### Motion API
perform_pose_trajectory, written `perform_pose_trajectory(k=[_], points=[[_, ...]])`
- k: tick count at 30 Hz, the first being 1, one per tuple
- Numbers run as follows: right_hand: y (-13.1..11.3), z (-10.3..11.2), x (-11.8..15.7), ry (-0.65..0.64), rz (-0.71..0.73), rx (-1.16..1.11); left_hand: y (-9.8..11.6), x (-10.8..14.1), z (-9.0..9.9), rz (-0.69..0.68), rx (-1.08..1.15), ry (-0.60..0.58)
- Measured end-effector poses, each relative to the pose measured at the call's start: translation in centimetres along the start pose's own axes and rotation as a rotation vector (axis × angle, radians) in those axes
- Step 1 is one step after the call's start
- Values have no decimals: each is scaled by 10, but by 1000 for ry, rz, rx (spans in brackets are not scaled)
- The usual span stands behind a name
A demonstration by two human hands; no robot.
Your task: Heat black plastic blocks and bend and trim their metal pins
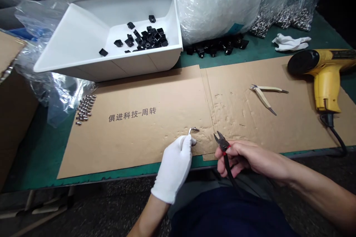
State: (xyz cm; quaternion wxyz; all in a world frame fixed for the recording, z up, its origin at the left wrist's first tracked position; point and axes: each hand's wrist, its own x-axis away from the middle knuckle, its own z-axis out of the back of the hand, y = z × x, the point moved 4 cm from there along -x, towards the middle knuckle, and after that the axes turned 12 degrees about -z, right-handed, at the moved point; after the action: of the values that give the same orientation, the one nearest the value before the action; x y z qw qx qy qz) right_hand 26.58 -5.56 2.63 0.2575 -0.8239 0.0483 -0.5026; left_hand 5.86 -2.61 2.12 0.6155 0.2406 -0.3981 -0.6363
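Observation:
In a white glove, my left hand [175, 164] pinches a small bent metal piece, an L-shaped rod with a shiny metal fitting [195, 129] at its end. The piece sticks up past my fingertips, over the cardboard sheet [133, 144]. My bare right hand [239, 157] is wrapped round a pair of diagonal cutters [222, 142] with red and black handles. The cutters' jaws stand apart and point up and left, a short way right of the metal fitting and not touching it.
A white bin [111, 64] with several black parts [150, 39] stands behind. Small metal fittings [85, 107] lie in rows at left. Cream-handled pliers [264, 96] and a yellow heat gun [328, 81] lie at right. Plastic bags [219, 3] and a white glove [290, 42] sit at the back.

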Motion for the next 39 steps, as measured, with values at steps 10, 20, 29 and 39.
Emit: perform_pose_trajectory(k=[10,20,29,39], points=[[-8,-18,-6,-18,-37,70,-2,4,-4,-107,-156,-79],[-11,-14,-12,28,-105,113,3,13,-11,-293,-260,-30],[-9,-16,-10,21,-127,81,5,6,-8,-231,-446,-43],[-10,-15,-12,11,-157,-12,5,9,1,-383,-357,126]])
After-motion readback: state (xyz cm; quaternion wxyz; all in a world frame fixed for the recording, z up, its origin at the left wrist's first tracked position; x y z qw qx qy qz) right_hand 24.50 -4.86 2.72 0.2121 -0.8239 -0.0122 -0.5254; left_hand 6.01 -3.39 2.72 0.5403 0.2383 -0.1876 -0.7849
